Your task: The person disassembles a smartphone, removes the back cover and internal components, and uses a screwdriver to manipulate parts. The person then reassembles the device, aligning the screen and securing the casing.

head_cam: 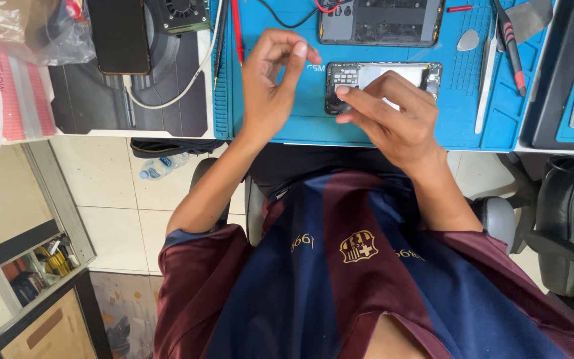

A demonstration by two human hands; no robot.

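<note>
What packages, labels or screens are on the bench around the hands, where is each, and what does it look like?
Dark phone: far left, beside the blue mat; black rectangle, screen off.
Clear plastic bag: top left corner; crumpled, see-through.
White package: left edge; pink stripes.
Opened phone: on the mat under the right hand; dark frame, pale inside.

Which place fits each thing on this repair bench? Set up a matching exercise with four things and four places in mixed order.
Things:
1. opened phone
2. black phone
3. plastic bottle
4. left hand

Places:
A. on the floor under the bench
B. under the right hand on the blue mat
C. raised, fingers pinched together
D. face down, left of the mat

Pairs: 1-B, 2-D, 3-A, 4-C
</note>
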